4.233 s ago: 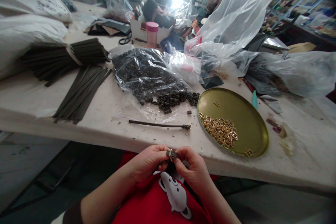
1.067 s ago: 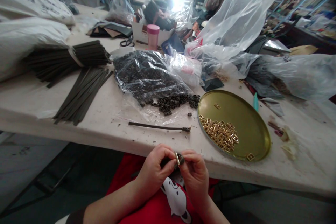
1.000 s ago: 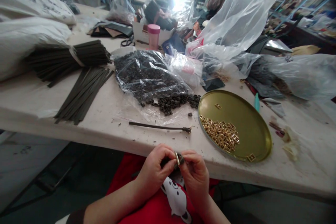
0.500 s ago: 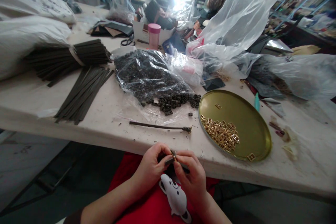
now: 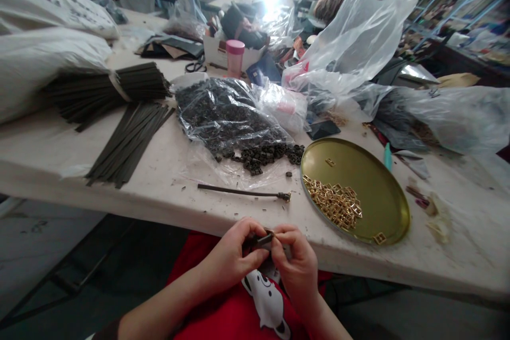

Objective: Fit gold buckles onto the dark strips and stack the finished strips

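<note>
Over my lap, at the table's front edge, my left hand (image 5: 235, 252) grips a dark narrow strap (image 5: 264, 239) between thumb and fingers. My right hand (image 5: 298, 257) pinches the strap's end, where a small gold buckle (image 5: 272, 233) partly shows between the fingertips. Most of the strap is hidden by the hands. On the table just beyond lies another dark strap (image 5: 239, 190) with a gold buckle at its right end. To the right, a round gold tray (image 5: 378, 191) holds a pile of small gold buckles (image 5: 334, 203).
A clear plastic bag (image 5: 231, 109) of small dark loops lies mid-table, some spilled at its front. Bundled dark strips (image 5: 139, 82) and loose strips (image 5: 129, 143) are at the left. Behind stand a pink-lidded jar (image 5: 235, 58) and plastic bags. A person is at the far right back.
My left hand has turned the strap, so its end now points up to the right. My right hand has shifted slightly right, still pinching at the buckle.
</note>
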`<action>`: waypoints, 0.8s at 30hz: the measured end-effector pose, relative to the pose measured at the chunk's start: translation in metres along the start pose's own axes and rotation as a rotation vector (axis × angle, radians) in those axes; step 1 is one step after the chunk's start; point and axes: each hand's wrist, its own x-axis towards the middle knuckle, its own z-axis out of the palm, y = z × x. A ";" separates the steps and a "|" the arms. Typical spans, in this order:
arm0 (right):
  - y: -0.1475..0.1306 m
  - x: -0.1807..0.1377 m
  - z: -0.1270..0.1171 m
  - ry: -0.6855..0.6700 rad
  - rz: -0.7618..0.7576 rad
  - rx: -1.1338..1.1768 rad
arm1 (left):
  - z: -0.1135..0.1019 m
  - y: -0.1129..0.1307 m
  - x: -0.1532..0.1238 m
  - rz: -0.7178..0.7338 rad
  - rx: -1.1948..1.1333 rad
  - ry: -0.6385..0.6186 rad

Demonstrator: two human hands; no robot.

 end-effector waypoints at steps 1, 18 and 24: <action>-0.002 0.001 0.000 0.006 0.091 0.071 | -0.001 -0.001 0.000 -0.017 -0.011 0.002; 0.007 0.007 -0.002 -0.132 0.698 0.788 | -0.012 0.008 0.009 0.149 0.176 -0.189; 0.011 0.007 0.005 -0.127 0.688 0.696 | -0.009 0.001 0.015 0.099 0.162 -0.140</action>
